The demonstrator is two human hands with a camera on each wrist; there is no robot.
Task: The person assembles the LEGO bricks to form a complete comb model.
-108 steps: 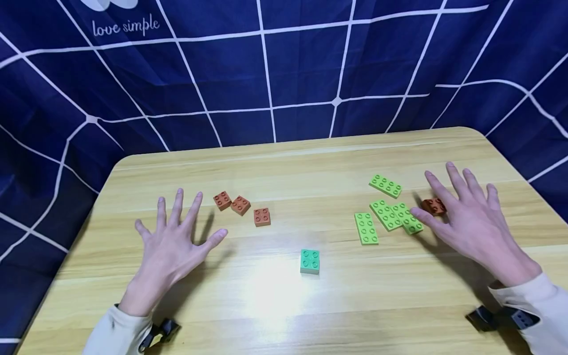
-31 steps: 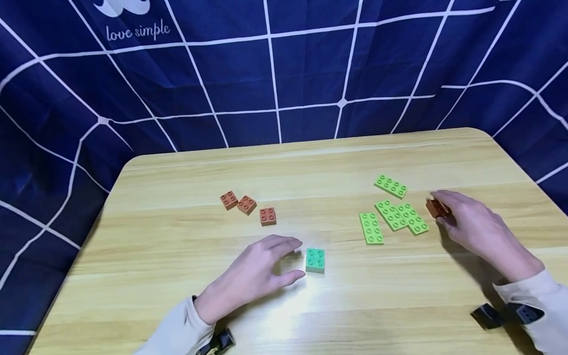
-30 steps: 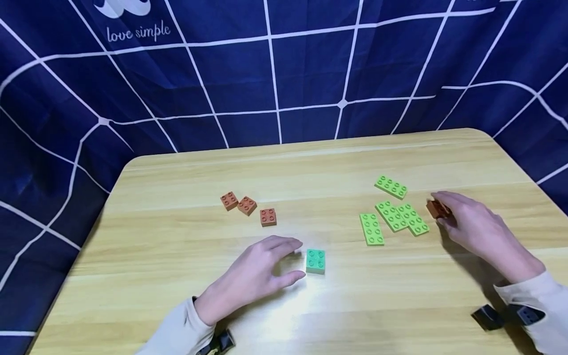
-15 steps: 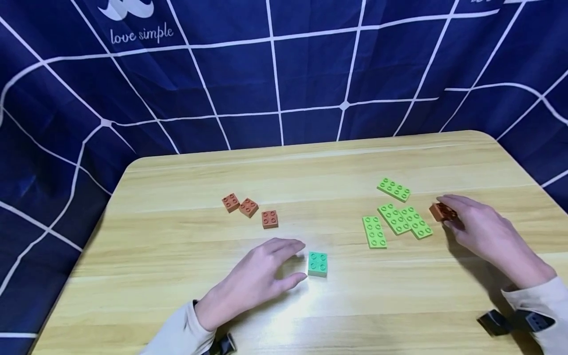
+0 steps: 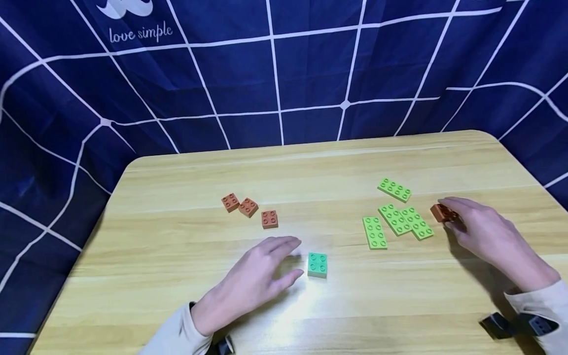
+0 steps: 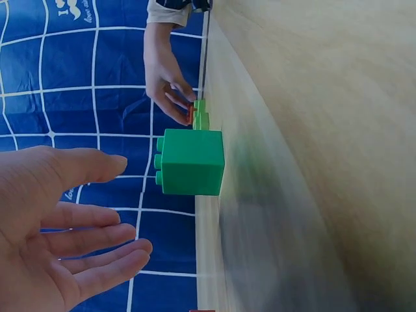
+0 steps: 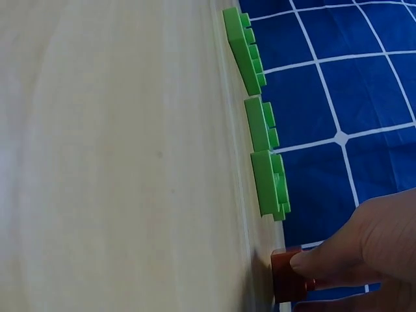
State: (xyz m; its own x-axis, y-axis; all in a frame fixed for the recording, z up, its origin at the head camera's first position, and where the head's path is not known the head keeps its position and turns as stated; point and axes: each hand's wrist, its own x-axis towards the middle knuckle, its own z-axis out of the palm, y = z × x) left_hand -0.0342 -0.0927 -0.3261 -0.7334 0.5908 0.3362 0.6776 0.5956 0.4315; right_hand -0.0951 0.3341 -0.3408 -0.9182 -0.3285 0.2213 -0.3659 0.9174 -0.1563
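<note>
– What does the head view show?
– The left hand [image 5: 250,278] is relaxed, thumb and fingers parted, just beside the green brick [image 5: 317,265]; the right hand [image 5: 490,236] grips the brown brick [image 5: 439,214] on the table [image 5: 133,266].
– And the left wrist view?
– The green brick stands just beyond the thumb and fingertips, apart from them.
– Right wrist?
– The thumb touches the brown brick, near the lime bricks [image 7: 263,185].

The left hand [image 5: 252,277] waits with thumb and fingers parted in a wide curve, palm turned inward, and well off to its right there's the right hand [image 5: 490,234], fingers bent, pinching with the thumb!
</note>
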